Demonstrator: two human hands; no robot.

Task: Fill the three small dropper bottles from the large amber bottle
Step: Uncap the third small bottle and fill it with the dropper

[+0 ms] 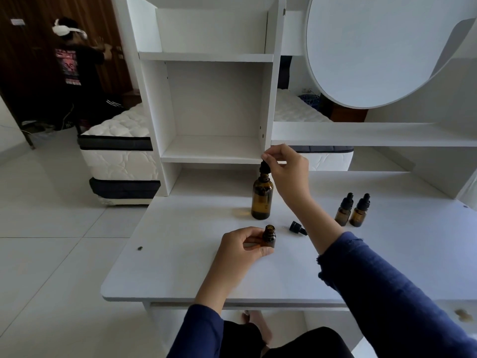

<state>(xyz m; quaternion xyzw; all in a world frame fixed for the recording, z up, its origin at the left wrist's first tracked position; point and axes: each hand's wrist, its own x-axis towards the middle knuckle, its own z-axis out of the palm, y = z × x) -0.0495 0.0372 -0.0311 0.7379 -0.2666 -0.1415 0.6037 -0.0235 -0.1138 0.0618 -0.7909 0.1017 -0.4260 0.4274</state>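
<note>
While the left hand (pixel 242 245) holds the open small bottle (pixel 269 238) in curled fingers, upright on the tabletop (pixel 180 267), the large bottle (pixel 262 200) stands upright just beyond it. There the right hand (pixel 287 165) pinches its dropper (pixel 265 167) at the neck, so the transfer likely runs straight back toward the person.

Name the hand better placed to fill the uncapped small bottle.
Right hand: it pinches the black dropper top at the large amber glass bottle; the left hand holds the small amber bottle.
</note>
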